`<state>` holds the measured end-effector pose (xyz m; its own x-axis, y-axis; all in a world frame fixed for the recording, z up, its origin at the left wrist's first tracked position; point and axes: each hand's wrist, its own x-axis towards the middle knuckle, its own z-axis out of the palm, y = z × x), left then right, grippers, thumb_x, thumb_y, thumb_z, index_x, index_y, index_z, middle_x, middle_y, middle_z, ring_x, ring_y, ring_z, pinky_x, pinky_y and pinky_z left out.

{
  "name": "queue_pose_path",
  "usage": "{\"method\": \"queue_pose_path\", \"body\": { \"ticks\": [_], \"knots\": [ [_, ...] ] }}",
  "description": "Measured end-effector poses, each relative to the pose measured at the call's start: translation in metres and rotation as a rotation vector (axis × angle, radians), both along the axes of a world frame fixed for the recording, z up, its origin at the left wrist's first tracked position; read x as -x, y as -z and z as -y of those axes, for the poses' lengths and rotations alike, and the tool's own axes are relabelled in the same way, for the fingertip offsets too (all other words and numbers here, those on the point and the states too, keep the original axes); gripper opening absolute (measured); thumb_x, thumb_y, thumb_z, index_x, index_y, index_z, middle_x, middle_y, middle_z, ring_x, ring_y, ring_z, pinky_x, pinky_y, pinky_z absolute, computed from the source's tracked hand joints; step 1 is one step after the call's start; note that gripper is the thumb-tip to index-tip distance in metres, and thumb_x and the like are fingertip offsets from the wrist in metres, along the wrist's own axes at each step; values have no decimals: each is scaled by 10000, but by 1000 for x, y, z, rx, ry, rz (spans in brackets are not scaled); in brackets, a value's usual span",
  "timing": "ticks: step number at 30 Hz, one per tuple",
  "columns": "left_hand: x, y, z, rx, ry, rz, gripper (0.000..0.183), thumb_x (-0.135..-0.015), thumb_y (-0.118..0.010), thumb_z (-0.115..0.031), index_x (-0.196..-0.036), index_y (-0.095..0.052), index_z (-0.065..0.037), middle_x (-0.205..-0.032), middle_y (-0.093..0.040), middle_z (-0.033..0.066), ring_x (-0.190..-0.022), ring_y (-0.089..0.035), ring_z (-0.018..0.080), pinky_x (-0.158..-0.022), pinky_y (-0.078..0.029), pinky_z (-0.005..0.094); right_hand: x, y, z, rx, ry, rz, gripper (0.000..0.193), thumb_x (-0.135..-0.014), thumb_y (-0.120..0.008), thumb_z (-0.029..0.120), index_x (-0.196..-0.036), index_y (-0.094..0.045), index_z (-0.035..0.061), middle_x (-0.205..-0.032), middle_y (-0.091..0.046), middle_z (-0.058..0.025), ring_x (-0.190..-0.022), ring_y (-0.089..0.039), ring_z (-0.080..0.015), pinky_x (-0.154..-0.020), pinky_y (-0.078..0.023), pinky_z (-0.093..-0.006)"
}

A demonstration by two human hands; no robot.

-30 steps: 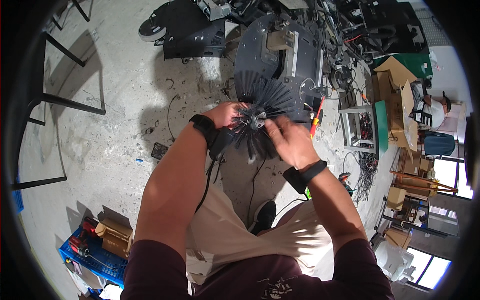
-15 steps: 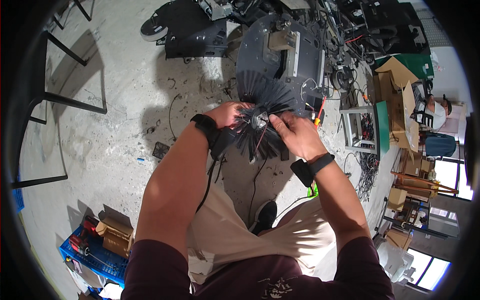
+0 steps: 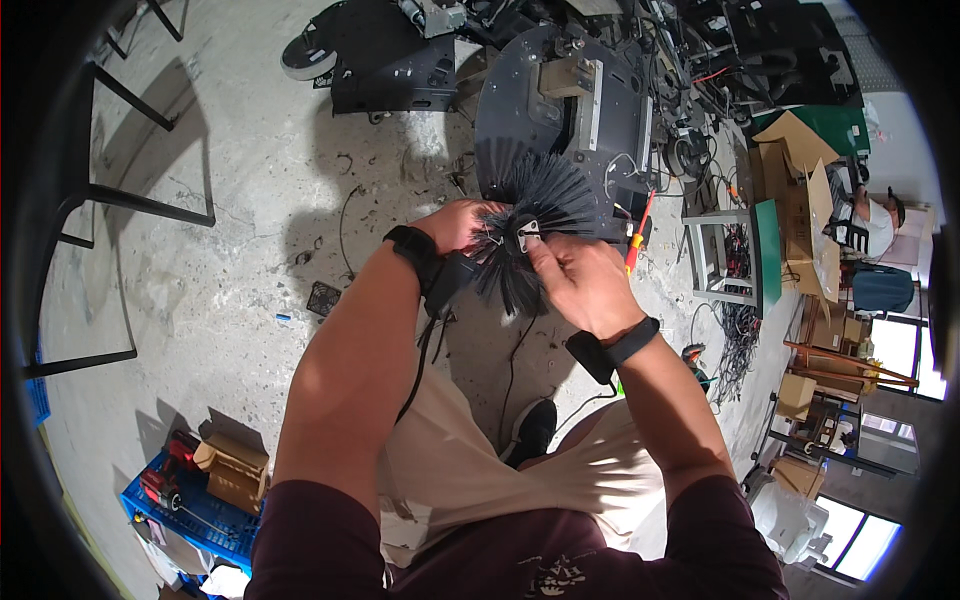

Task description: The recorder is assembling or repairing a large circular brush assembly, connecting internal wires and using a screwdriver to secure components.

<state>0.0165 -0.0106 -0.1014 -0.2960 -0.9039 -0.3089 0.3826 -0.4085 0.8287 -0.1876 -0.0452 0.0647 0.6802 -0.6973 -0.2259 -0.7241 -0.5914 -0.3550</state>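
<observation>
A round black bristle brush hangs in front of me, its long bristles fanned out round a hub with a small pale metal plate. My left hand grips the brush from its left side, the fingertips hidden among the bristles. On the other side, my right hand presses its thumb against the plate, with the fingers curled at the bristles. Just beyond the brush lies a dark rounded machine base with a metal block on it. A red and yellow screwdriver stands by the base, right of my right hand.
Black machine parts and tangled cables crowd the far floor. To the right are a green-topped stool, an open cardboard box and a seated person. A blue crate with red power tools sits at lower left, below black metal legs.
My right thumb has moved from the hub's right edge onto the metal plate, and my right hand has shifted slightly left and lower. The brush has turned a little; my left hand keeps its grip.
</observation>
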Motion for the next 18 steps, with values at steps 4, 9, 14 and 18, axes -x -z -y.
{"method": "queue_pose_path", "body": {
  "ticks": [4, 9, 14, 18],
  "knots": [
    [-11, 33, -8, 491, 39, 430, 400, -1056, -536, 7, -1454, -578, -9, -1361, -671, 103, -1212, -669, 201, -1021, -579, 345, -11, -3, -5, 9, -62, -138, 440, -1048, -580, 405, -851, -742, 46, -816, -719, -215, -832, -695, -469, -785, -556, -524],
    [-8, 38, -9, 425, -31, 445, 391, -1046, -551, 23, -1434, -596, -1, -1335, -683, 105, -1168, -676, 174, -989, -584, 332, 8, 26, 4, 133, 29, -143, 240, -962, -713, 276, -910, -747, 44, -887, -742, -195, -839, -714, -438, -779, -558, -516],
    [0, 12, -6, 268, -3, 357, 377, -1066, -561, 1, -1442, -589, 0, -1243, -716, 113, -979, -706, 144, -827, -607, 311, 23, 40, 24, 181, -88, 157, 102, -825, -748, 48, -926, -746, 51, -1043, -763, -107, -950, -707, -360, -844, -556, -449],
    [-13, 42, -12, 786, -92, 619, 367, -1058, -592, -2, -1425, -597, 10, -1224, -724, 124, -883, -698, 116, -731, -587, 279, 13, 35, 27, 452, -406, 364, 244, -720, -724, -32, -937, -756, 74, -1062, -770, -78, -1001, -690, -315, -885, -544, -400]
  ]
}}
